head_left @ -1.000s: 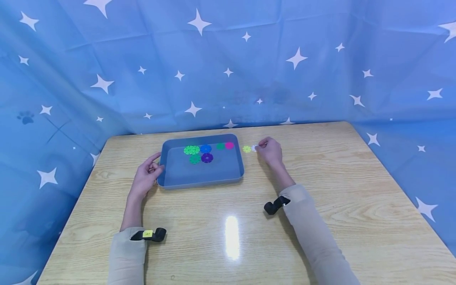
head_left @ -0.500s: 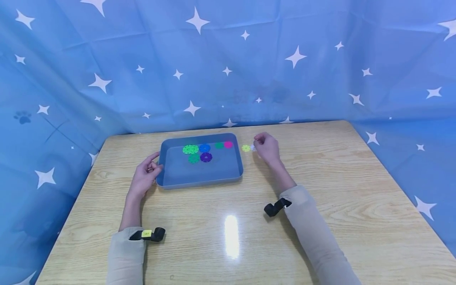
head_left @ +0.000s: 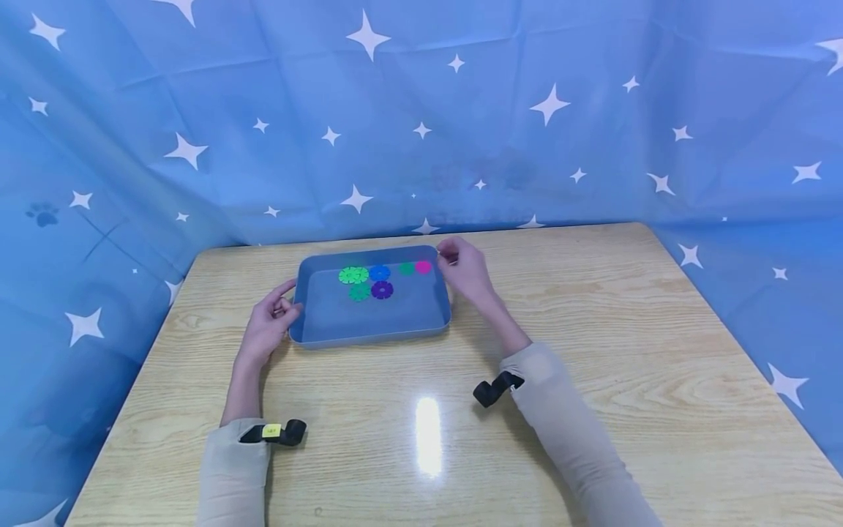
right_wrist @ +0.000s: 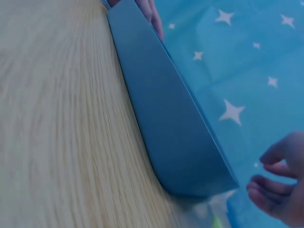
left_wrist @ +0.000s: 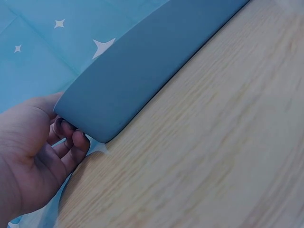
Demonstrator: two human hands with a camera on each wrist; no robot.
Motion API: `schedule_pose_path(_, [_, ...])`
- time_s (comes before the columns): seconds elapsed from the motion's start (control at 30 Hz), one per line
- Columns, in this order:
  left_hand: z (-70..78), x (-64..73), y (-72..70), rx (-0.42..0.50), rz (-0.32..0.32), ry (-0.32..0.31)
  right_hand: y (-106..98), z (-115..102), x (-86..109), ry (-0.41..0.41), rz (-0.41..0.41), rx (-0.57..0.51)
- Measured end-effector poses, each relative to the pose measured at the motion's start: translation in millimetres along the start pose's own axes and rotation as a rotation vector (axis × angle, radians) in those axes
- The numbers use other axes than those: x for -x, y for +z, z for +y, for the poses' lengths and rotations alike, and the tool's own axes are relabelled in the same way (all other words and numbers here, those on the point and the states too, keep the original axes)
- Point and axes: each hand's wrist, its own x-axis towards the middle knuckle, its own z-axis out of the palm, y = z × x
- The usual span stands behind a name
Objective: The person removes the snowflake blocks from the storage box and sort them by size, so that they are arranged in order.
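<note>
A shallow blue tray (head_left: 369, 318) lies on the wooden table with several notched plastic discs in it. A bright green pair (head_left: 353, 275), a blue disc (head_left: 379, 273), a purple one (head_left: 382, 290), a darker green one (head_left: 359, 291) and a pink one (head_left: 424, 267) are among them. My left hand (head_left: 265, 326) grips the tray's left wall. Beside the tray's far right corner is my right hand (head_left: 466, 271), fingers parted and nothing visible between them. A bit of a yellow-green disc (right_wrist: 216, 222) shows below that hand in the right wrist view.
The wooden table (head_left: 369, 439) runs up to a blue star-print curtain (head_left: 421, 161) along the back and sides. A bright light reflection (head_left: 429, 438) lies on the tabletop near the front.
My right hand has moved left from beside the white disc to the tray's far right corner, covering the yellow and white discs from the head view. My left hand stays at the tray.
</note>
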Motion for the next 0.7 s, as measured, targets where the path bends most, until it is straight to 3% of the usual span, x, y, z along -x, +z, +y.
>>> schedule_pose_path(0.4, [0.4,0.5,-0.9,0.024,-0.009,0.002,29,-13,0.4,-0.071,-0.098,-0.043])
schedule_pose_path(0.7, [8.5,3.4,0.3,0.016,-0.014,0.001,47,-9,-3.0,-0.041,-0.174,0.038])
